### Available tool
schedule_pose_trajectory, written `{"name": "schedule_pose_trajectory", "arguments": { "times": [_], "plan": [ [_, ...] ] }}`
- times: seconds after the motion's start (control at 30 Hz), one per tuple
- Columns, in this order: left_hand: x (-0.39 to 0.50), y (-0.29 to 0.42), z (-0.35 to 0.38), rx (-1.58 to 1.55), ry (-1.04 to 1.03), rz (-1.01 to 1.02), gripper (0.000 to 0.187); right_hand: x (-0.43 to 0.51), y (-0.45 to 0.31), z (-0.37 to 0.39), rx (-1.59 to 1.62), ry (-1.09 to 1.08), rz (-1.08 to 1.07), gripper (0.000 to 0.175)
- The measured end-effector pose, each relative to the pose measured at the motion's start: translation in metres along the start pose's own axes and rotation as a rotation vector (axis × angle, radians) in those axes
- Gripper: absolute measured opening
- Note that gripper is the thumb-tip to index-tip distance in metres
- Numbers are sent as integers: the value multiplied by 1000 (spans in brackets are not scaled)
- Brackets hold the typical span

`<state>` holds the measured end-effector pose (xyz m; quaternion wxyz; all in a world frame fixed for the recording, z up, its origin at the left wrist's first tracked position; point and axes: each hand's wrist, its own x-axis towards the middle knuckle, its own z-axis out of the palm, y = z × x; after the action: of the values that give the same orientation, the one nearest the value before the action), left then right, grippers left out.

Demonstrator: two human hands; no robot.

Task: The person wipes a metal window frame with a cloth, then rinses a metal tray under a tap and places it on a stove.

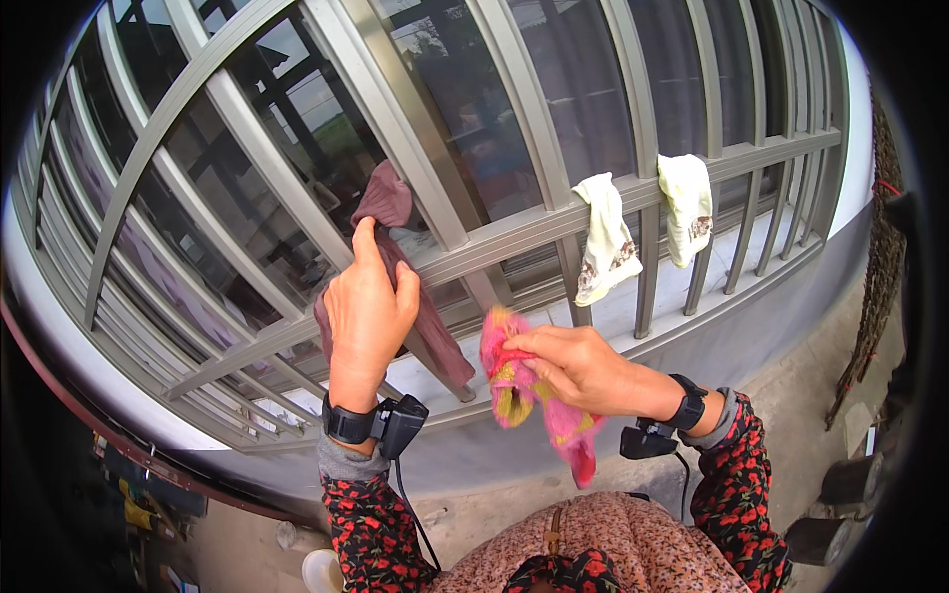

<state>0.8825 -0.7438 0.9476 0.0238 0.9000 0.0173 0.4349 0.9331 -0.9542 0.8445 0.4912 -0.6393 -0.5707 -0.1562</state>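
My left hand (371,311) is raised at a metal window grille (511,237), its index finger touching a mauve sock (434,333) that drapes over the grille's rail. Whether the fingers pinch the fabric cannot be told. My right hand (586,367) grips a pink and yellow fuzzy sock (511,370) in front of the grille's lower bars; it is slightly blurred and hangs down below the fingers. Farther right, one pale sock (608,244) and a second pale sock (683,211), both with brownish patterned patches, hang over the same rail.
Behind the grille are glass panes and a pale sill (667,289). A bundle of dry stalks (867,296) leans at the far right, above dark cylindrical objects (849,478). A whitish container (322,571) stands on the concrete ground at the lower left.
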Motion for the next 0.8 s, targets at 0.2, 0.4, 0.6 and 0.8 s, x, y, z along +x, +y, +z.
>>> {"name": "schedule_pose_trajectory", "arguments": {
  "times": [0.2,0.4,0.6,0.8],
  "plan": [
    [-10,0,-6,-208,-290,-47,58,-32,-14,-33,181,-140,225,23],
    [8,-1,-5,140,-57,-101,44,-53,-11,-43,203,-136,197,24],
    [0,12,8,178,72,85,32,-64,-11,-47,289,-114,298,22],
    [-5,9,-3,-102,268,200,31,-71,-12,-47,200,-54,325,21]
  ]
}}
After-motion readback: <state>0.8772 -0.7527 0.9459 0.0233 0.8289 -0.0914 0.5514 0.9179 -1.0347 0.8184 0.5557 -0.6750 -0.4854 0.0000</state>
